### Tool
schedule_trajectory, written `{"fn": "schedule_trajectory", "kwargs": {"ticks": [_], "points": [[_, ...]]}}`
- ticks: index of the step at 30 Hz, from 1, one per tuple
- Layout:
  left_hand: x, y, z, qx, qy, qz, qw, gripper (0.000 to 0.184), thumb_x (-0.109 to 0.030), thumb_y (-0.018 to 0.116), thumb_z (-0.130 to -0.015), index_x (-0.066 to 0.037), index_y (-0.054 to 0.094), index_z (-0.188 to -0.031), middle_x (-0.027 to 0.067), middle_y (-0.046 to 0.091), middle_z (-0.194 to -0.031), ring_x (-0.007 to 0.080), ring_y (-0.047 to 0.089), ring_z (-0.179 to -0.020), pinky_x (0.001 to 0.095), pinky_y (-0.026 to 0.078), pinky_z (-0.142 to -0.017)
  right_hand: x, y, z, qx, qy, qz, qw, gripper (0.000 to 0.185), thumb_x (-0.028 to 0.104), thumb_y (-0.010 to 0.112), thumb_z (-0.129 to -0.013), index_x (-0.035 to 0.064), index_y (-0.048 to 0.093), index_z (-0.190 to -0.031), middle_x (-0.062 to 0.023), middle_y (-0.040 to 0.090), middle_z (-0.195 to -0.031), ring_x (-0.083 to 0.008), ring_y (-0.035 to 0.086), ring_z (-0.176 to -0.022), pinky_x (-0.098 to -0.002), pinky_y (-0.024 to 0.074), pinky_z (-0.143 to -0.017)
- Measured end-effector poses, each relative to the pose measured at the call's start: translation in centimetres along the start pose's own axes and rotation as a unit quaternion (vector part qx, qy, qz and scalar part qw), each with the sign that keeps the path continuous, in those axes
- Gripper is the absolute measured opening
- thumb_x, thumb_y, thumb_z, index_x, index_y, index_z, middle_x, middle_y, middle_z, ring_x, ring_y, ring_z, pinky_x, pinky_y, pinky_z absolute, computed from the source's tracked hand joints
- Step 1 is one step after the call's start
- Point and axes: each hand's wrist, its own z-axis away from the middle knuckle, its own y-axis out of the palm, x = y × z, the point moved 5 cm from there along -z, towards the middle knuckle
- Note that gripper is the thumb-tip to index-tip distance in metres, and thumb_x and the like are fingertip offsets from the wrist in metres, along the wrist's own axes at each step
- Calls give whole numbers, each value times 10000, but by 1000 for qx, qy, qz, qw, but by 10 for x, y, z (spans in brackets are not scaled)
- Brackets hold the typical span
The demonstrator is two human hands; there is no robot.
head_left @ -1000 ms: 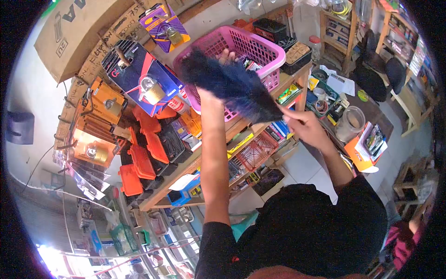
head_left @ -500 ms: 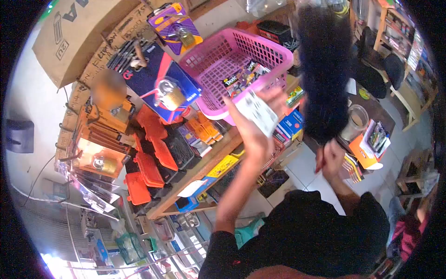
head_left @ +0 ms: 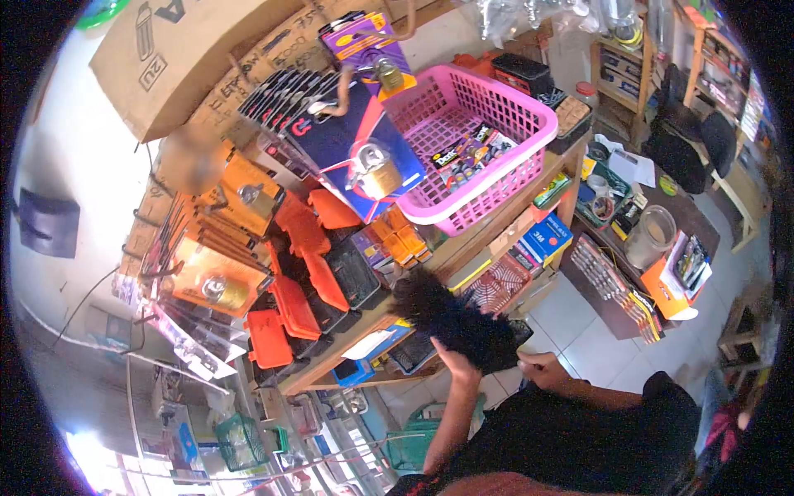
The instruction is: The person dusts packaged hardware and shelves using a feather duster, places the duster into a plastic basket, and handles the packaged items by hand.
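A black fluffy duster (head_left: pixel 455 322) lies at a slant in front of the shelf edge, above my lap. My right hand (head_left: pixel 542 370) is closed at its lower right end, where the handle would be; the handle itself is hidden. Against the duster's lower left side is my left hand (head_left: pixel 457 364), thumb pointing up. The duster covers its other fingers, so I cannot see whether they hold anything. Past the duster, a pink plastic basket (head_left: pixel 529 142) on the shelf contains several small packets (head_left: pixel 471 157).
Carded padlocks (head_left: pixel 376 169) hang left of the basket. Below them are open orange-lidded cases (head_left: pixel 294 306). A small brown table (head_left: pixel 612 318) on the right carries a clear jar (head_left: pixel 652 236) and an orange box (head_left: pixel 672 277). Tiled floor (head_left: pixel 571 318) shows between the shelf and table.
The duster has swung down and left from upright to a slant over my left hand. My left hand has dropped from beside the basket; the white packet in it is out of sight.
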Motion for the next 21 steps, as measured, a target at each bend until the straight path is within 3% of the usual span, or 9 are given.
{"fn": "schedule_trajectory", "kwargs": {"ticks": [3, 6, 7, 9, 10, 11, 14, 17, 21], "points": [[-33, -20, -4, 17, 98, -17, 995, 640, -586, 333, -939, -92, 512, -1306, 117, 612, -1154, 335, 585, -1044, 528, 443, -962, 5, 9, -2, 63, -34, -29, 997, 360, 165, 608, -959, -25, 579, -1264, -73, 692, -958, -80, 579, -819, -253, 480, -766], [-53, -30, 7, 103, 58, 89, 989, 621, -589, 361, -929, -90, 532, -1257, 99, 623, -1091, 310, 596, -992, 540, 457, -928, -4, 12, 0, 103, -60, -26, 993, 359, 159, 600, -964, -25, 571, -1272, -96, 702, -1047, -82, 590, -873, -252, 477, -808], [-59, -20, 12, 158, 74, 95, 980, 653, -644, 409, -902, -131, 517, -1292, 86, 631, -1143, 304, 608, -1019, 519, 467, -937, -8, 13, 2, 124, -40, -33, 991, 360, 159, 598, -966, -23, 569, -1275, -95, 704, -1049, -81, 592, -874, -253, 479, -812], [-55, -21, 12, 122, 82, 96, 984, 655, -644, 417, -898, -131, 516, -1293, 89, 635, -1122, 307, 616, -1002, 522, 464, -946, -18, 13, 5, 162, -2, -47, 986, 362, 159, 596, -969, -19, 565, -1282, -93, 708, -1053, -80, 596, -874, -256, 483, -818], [-51, -25, 14, 104, 86, 97, 986, 656, -644, 421, -896, -131, 516, -1293, 91, 636, -1112, 309, 619, -993, 524, 463, -950, -8, 10, 7, 143, 11, -68, 987, 369, 169, 600, -968, -17, 563, -1285, -91, 709, -1046, -79, 595, -865, -256, 486, -811], [-43, -28, 12, 157, 106, 71, 979, 675, -641, 426, -892, -124, 501, -1318, 105, 631, -1129, 316, 618, -1004, 530, 459, -959, 9, 8, 11, 126, 22, -88, 988, 376, 178, 603, -968, -16, 562, -1287, -88, 711, -1038, -78, 595, -856, -255, 489, -804], [-21, -22, 14, 52, 44, 48, 996, 681, -624, 420, -898, -108, 483, -1336, 115, 626, -1143, 312, 606, -1034, 532, 459, -960, 18, 6, 20, 43, -9, -93, 995, 382, 214, 613, -967, 17, 577, -1292, -33, 676, -854, -68, 555, -739, -255, 484, -690], [-11, -4, 20, 145, 31, -24, 989, 734, -673, 422, -857, -99, 505, -1307, 86, 596, -1205, 310, 573, -1065, 527, 424, -971, 18, 0, 43, -2, 8, -79, 997, 385, 238, 609, -970, 37, 583, -1298, -7, 610, -745, -62, 515, -681, -255, 459, -638], [11, -40, -15, 169, 21, 80, 982, 795, -718, 412, -821, -97, 507, -1308, 102, 586, -1219, 322, 557, -1113, 529, 411, -1003, 8, -18, 75, -3, 67, -61, 996, 391, 272, 584, -983, 54, 579, -1307, -3, 590, -714, -67, 502, -662, -249, 440, -632]]}}
